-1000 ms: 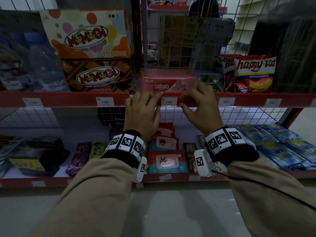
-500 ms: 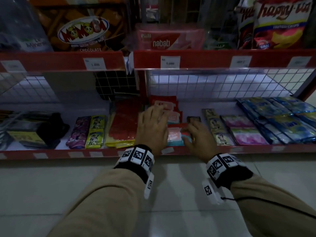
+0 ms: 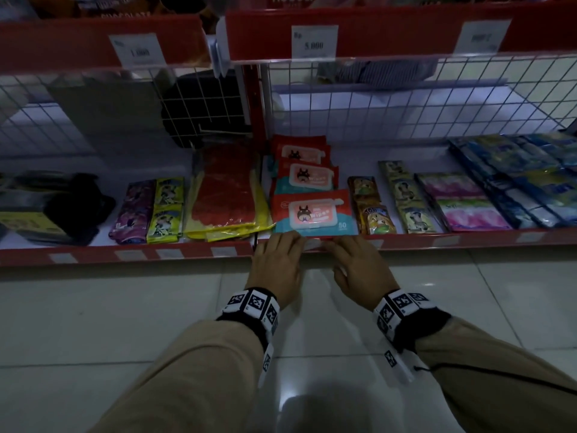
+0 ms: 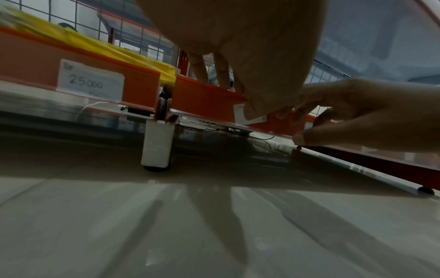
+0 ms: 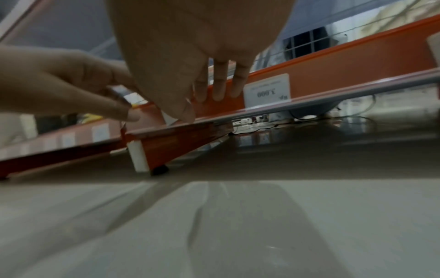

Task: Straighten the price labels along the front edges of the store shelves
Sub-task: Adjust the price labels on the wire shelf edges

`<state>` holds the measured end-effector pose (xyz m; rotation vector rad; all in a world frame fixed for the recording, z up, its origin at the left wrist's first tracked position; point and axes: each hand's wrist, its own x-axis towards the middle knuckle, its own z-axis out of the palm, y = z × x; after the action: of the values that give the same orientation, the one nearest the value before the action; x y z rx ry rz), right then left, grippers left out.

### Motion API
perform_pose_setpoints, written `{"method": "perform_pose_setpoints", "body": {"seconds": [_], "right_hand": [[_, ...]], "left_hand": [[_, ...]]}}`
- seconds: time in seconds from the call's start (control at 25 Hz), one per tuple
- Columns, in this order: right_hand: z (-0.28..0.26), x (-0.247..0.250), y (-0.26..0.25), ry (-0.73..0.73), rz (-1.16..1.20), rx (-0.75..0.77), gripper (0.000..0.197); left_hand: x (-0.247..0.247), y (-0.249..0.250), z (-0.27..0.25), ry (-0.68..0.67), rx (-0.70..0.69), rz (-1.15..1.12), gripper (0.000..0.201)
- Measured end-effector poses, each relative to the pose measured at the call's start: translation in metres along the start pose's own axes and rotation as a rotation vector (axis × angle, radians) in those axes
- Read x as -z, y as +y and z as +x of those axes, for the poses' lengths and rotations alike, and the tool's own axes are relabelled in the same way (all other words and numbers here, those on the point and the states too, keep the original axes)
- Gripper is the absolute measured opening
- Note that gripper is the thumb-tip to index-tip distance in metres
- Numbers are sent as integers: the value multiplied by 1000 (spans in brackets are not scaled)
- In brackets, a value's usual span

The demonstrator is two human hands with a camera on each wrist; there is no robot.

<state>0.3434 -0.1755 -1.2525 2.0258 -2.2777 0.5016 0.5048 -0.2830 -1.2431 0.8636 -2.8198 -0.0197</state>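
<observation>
A small white price label sits in the red front rail of the bottom shelf, between my two hands. My left hand has its fingers over the rail's top and its thumb on the price label, pinching it against the rail. My right hand lays straight fingers on the rail's face, with the thumb touching the price label at its lower edge. Most of the label is hidden by the thumbs. Other labels sit along the same rail.
Wet wipe packs lie just behind the rail, with sachets and a yellow packet beside them. The upper shelf rail carries a 5.000 label. A 25.000 label is left of my hands, a 3.000 label right. Tiled floor below.
Both hands came down from the upper shelf's label to the bottom shelf's front rail, and now rest on a label there. The view tilted downward with them.
</observation>
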Motion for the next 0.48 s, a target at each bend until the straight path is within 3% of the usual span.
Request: {"method": "perform_pose_setpoints", "body": {"seconds": [0.16, 0.48], "right_hand": [[-4, -7, -7, -8, -153, -28, 54], [17, -3, -15, 65, -37, -172, 33]], "left_hand": [[-3, 0, -3, 35, -13, -19, 57], [-9, -7, -5, 96, -9, -26, 58]]}}
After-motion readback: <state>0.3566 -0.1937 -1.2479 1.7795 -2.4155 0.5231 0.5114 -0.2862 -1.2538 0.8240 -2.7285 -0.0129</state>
